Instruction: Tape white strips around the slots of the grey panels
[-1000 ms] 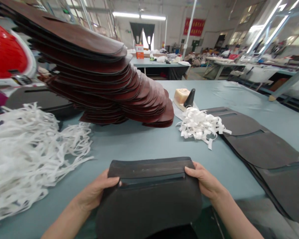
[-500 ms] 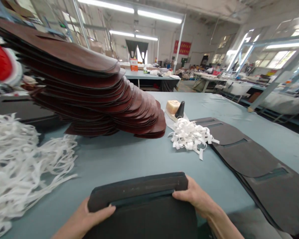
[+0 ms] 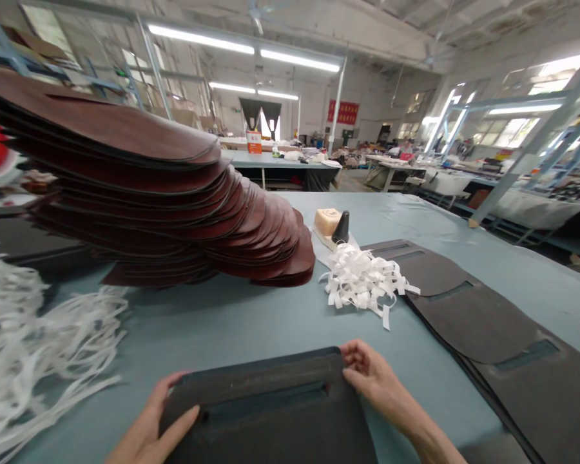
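Observation:
A dark grey panel [image 3: 280, 428] with a long slot near its far edge lies at the bottom middle, over the blue-green table. My left hand [image 3: 157, 419] grips its left edge, thumb on top beside the slot's left end, fingers partly hidden beneath. At the far right corner, my right hand [image 3: 372, 380] has its fingers curled and pinches the panel's edge between thumb and fingers. Beyond the panel, a pile of short white strips [image 3: 362, 277] sits near a cream block [image 3: 327, 221] and a black cone [image 3: 341, 227].
A tall fanned stack of dark red-brown pieces [image 3: 174, 193] leans over the left and middle. Long white strips [image 3: 43, 354] are heaped at left. Overlapping grey slotted panels [image 3: 464, 309] lie at right on the table [image 3: 526, 264]. Other worktables stand behind.
The panel's far edge looks flatter, and its slot shows wider. My right hand has moved from the slot's end to the outer corner. The view has tilted up slightly.

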The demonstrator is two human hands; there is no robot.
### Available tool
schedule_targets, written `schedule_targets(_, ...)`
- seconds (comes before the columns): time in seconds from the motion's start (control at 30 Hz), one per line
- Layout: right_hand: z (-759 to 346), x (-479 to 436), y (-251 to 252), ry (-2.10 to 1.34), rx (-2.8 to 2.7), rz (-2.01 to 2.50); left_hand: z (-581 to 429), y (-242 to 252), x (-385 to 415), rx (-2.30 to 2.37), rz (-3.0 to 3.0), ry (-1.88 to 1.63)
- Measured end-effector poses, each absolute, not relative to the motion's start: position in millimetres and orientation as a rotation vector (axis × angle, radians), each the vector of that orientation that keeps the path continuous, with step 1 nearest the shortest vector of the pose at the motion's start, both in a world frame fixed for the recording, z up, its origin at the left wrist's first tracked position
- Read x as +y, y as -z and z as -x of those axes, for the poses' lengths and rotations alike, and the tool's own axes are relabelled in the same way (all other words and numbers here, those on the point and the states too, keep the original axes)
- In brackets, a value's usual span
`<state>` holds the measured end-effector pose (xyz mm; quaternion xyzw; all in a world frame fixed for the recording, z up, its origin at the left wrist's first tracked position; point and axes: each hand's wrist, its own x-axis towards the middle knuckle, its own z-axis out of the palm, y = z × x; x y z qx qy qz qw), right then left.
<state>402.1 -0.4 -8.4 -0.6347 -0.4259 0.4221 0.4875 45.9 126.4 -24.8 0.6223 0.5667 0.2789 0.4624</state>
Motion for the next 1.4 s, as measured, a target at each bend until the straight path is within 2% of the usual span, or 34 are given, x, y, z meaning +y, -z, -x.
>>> schedule_targets(0.13,-447.0,19.3,5.4,-0.331,-1.045,1.783,-76.2,13.7,144.9,1.348,-2.150,-0.919)
schedule_targets(0.3,-471.0,60.8,-2.1,0.073,-1.082,1.766,-209.9,-31.5,137.0,0.813,-2.485,-0.679)
schedule_targets(0.47,-472.1,91.7,17.9,0.301,-1.307,1.759,-342.0,-26.6,146.3,0.684,-2.600,-0.668)
schedule_targets(0.57,-480.6,93.0,34.7,0.346,-1.411,1.854,-368.2,-16.2,159.6,0.719,-2.538,-0.625)
schedule_targets(0.67,-491.0,92.7,45.7,0.377,-1.441,1.965,-353.4,-20.7,171.4,0.611,-2.471,-0.570)
schedule_targets(0.83,-494.0,100.1,51.4,0.446,-1.401,2.053,-280.7,-42.4,190.8,0.554,-1.823,-0.588)
schedule_targets(1.13,-469.8,88.5,27.9,0.650,-1.341,1.761,-187.1,-33.4,162.3,0.624,-0.963,-0.809)
schedule_targets(1.2,-441.5,80.2,12.2,0.567,-1.406,1.586,-181.3,-32.0,154.3,0.634,-0.882,-0.847)
schedule_targets(1.4,-333.8,63.0,-19.7,-0.080,-1.772,1.299,-184.8,-25.0,136.0,0.540,-0.827,-0.879)
